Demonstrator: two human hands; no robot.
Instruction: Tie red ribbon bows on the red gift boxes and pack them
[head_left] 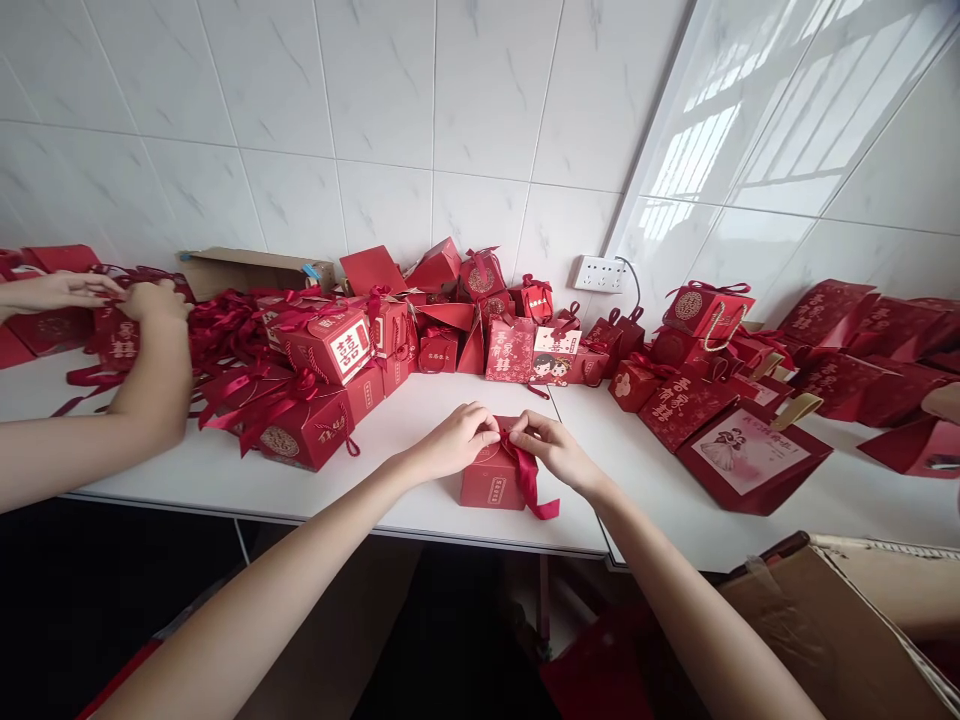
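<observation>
A small red gift box (491, 488) with gold lettering stands on the white table before me. Dark red satin ribbon (529, 480) lies over its top, and one tail hangs down the right side. My left hand (466, 440) pinches the ribbon at the top left of the box. From the right, my right hand (546, 448) pinches the ribbon too, fingertips close to the left ones. The knot or loop between the fingers is mostly hidden.
Finished-looking red boxes (307, 420) pile up at left, more bags (754, 455) at right. A co-worker's hands (154, 300) handle a red box at far left. A cardboard carton (847, 610) stands at lower right. A power strip (600, 274) hangs on the tiled wall.
</observation>
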